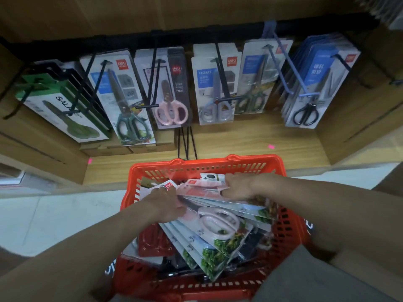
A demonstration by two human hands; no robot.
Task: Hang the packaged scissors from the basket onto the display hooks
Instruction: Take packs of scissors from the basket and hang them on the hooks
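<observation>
A retail shop, in the stationery or household section. Wooden display unit (250, 136) with a black rail (196, 31) carrying metal display hooks (221, 70). Rows of packaged scissors (172, 88) hanging in branded blister cards, several deep on each hook. Red plastic shopping basket (202, 164) in front, full of more carded scissors. Pale tiled floor (54, 214) below.

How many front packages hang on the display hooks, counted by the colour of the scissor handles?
Front packages only; those behind are hidden.
Light green handles: 1, the green-and-white salad scissors pack
Dark green handles: 2, and
Pink handles: 1, the dark pack
Pale grey-blue handles: 1
Black handles: 1, the blue-and-white pack
Total: 6
</observation>
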